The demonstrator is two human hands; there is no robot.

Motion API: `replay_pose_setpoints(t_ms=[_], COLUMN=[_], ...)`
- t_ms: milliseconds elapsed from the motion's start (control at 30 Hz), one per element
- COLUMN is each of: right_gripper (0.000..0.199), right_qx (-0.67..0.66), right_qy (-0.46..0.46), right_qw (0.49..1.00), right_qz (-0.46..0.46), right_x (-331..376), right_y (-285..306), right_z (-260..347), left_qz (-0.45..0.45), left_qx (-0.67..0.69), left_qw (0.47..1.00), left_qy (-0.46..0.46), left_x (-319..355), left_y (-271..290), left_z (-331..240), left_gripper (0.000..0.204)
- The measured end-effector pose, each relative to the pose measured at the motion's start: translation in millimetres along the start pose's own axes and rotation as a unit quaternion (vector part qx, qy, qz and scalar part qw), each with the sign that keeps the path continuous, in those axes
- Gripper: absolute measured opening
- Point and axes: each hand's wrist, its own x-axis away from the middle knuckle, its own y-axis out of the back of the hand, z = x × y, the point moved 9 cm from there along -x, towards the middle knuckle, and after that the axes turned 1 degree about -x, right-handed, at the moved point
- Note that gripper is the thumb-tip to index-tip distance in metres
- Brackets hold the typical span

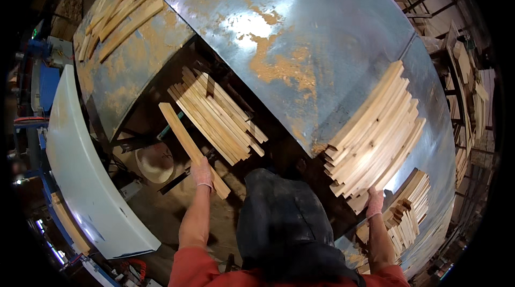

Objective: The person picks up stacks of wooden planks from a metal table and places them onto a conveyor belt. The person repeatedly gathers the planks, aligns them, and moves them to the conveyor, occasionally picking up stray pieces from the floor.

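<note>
My left hand [202, 174], in a pale glove, is wrapped round a single wooden strip [181, 130]. That strip slants up and to the left from my hand, with its near end below my fingers. Beside it, lower than the metal tabletop, lies a bundle of wooden strips [212, 118]. On the right, a wide row of wooden strips [375, 134] rests side by side on the metal table. My gloved right hand [374, 202] is closed at the near end of this row, on a strip along its edge; the fingertips are partly hidden.
Sawdust lies across the grey metal table [343, 24]. More strips [126, 16] sit on the far-left table, and a shorter pile [410, 209] is beyond my right hand. A pale curved panel [86, 180] stands at left, near a round whitish container [154, 162].
</note>
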Motion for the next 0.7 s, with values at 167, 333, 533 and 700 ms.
replay_pose_setpoints(t_ms=[167, 333, 533, 700], right_gripper=[0.041, 0.048, 0.070, 0.086], right_qx=[-0.012, 0.021, 0.021, 0.184], right_qy=[-0.009, -0.038, -0.086, -0.020], right_qw=[0.999, 0.998, 0.996, 0.982], right_qz=[0.035, 0.042, -0.012, -0.032], right_x=[20.6, 34.7, 34.3, 46.3], right_y=[-25.4, -29.1, -17.2, -5.4], right_z=[26.4, 50.5, 38.8, 95.7], left_qz=[0.007, 0.273, 0.098, 0.257], left_qx=[-0.053, -0.087, -0.234, -0.049], left_qw=[0.992, 0.958, 0.963, 0.949], left_qy=[-0.117, 0.015, -0.090, -0.175], left_x=[-68.4, -87.2, -61.3, 147.5], left_y=[-45.0, -97.7, -65.7, -136.5], left_z=[-11.1, 7.4, -11.4, -114.0], left_gripper=[0.050, 0.068, 0.058, 0.019])
